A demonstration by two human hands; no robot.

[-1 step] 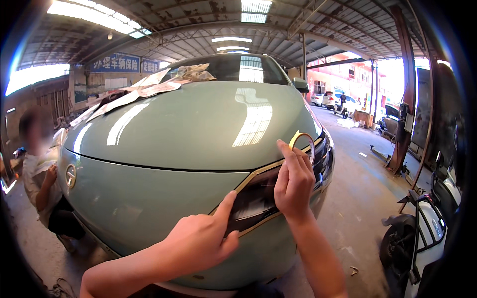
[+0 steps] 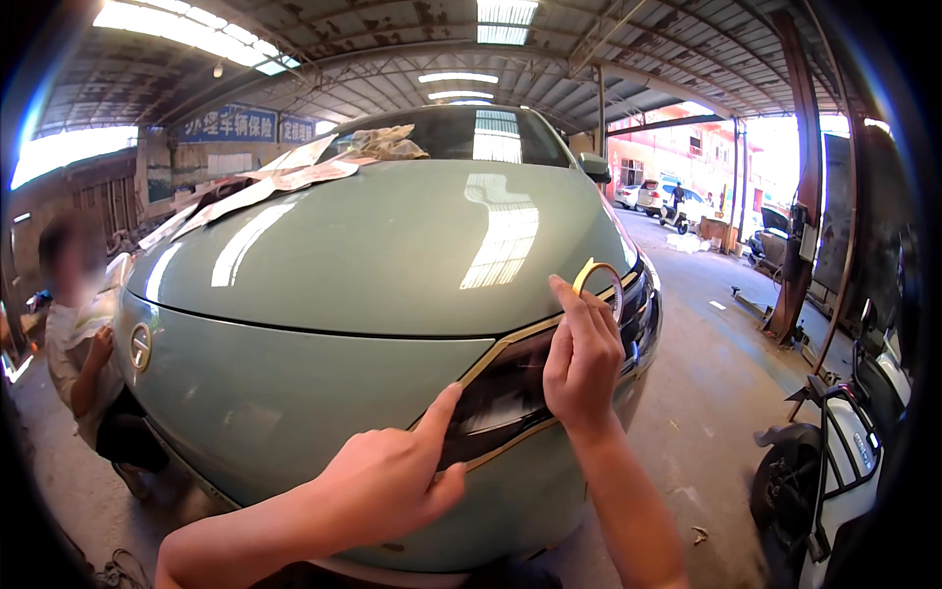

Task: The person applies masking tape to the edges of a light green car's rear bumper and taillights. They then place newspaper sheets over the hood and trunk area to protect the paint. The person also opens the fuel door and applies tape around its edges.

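A roll of yellow masking tape (image 2: 589,278) is held in my right hand (image 2: 586,358), which is raised over the headlight with its fingers closed. My left hand (image 2: 392,471) is lower and to the left, its index finger stretched out with the tip on the tape strip (image 2: 481,368) along the headlight's upper edge. The thumb also sticks out, while the other fingers curl under; that hand holds nothing. The dark headlight (image 2: 500,393) belongs to a pale green car (image 2: 324,383). Another tape strip (image 2: 510,444) borders its lower edge. My right hand hides part of the lamp.
Paper sheets (image 2: 265,191) lie on the hood's far left. A person (image 2: 83,363) in a light top is beside the car's front at left. A scooter (image 2: 844,461) stands at right, near a steel post (image 2: 793,196). More vehicles are outside.
My left index fingertip has shifted slightly down and left along the taped edge. My right hand with the tape roll has barely moved.
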